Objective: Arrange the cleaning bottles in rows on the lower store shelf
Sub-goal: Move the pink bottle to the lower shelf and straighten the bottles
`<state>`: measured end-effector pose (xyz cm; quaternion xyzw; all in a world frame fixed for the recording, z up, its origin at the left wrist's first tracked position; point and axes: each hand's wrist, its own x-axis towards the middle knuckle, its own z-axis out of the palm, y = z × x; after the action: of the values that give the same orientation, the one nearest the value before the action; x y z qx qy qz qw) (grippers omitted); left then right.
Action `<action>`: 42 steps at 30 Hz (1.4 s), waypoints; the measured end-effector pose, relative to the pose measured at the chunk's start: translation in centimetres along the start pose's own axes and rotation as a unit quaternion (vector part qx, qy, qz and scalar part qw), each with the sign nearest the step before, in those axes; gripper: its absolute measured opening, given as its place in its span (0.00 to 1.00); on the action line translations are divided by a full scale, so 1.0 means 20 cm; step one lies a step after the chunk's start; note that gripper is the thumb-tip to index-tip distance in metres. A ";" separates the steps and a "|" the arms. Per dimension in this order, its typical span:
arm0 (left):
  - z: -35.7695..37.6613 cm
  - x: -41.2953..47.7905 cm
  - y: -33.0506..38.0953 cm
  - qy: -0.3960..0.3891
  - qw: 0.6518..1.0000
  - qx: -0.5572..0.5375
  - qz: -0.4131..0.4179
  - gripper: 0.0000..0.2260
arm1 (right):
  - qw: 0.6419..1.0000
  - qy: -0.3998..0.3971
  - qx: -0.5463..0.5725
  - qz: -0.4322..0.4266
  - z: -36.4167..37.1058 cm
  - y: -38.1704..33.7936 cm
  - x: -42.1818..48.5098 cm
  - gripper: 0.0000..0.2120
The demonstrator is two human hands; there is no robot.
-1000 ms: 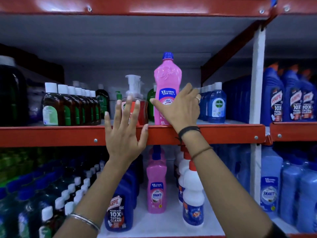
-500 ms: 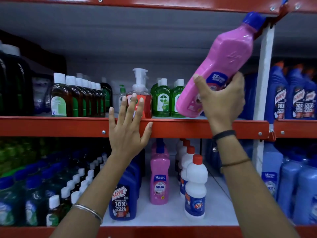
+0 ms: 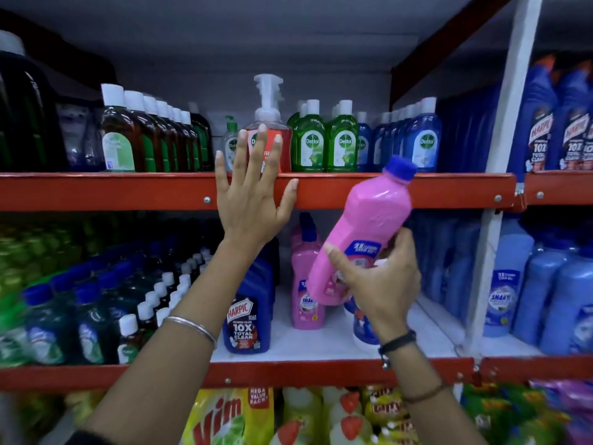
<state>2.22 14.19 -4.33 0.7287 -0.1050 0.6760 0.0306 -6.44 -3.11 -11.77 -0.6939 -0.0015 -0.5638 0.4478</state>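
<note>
Right hand (image 3: 382, 281), lower centre-right of the frame, holds its grip wrapped round the lower body of the pink bottle (image 3: 362, 232), thumb across the label and fingers curled behind. That bottle is tilted, its blue cap (image 3: 399, 167) pointing up and right and overlapping the red front rail (image 3: 128, 191) of the upper shelf. Left hand (image 3: 253, 197), centre of the frame, has its grip spread flat and empty, palm against that rail and fingertips (image 3: 261, 130) reaching over the foot of the red pump dispenser (image 3: 269, 133).

Change over the last second: the pink bottle stood upright on the upper shelf among the green Dettol bottles (image 3: 324, 142), was lifted high toward the upper right, and is now carried down to the level of the lower shelf (image 3: 321, 345). Left hand has kept its place on the rail throughout.

Meaning for the task, as a judgement: the stray bottle is off the wrong shelf and is about to join its own kind. A matching pink bottle (image 3: 305, 290) stands on the lower shelf just left of the carried one, beside the blue Harpic bottle (image 3: 247, 316); white bottles behind the right hand are mostly hidden. Bare white shelf shows in front of that row, so a place appears free. Setting down is not yet done.
</note>
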 end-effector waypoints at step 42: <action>-0.14 -0.36 0.34 -0.029 0.931 -0.363 -0.041 0.22 | 0.974 -0.072 0.175 0.122 -0.15 0.49 -0.32 0.15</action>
<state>-2.40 8.92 -11.97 0.6908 -0.3135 0.5689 0.3176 -6.12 -7.75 -22.98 -0.6388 -0.0477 -0.4445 0.6262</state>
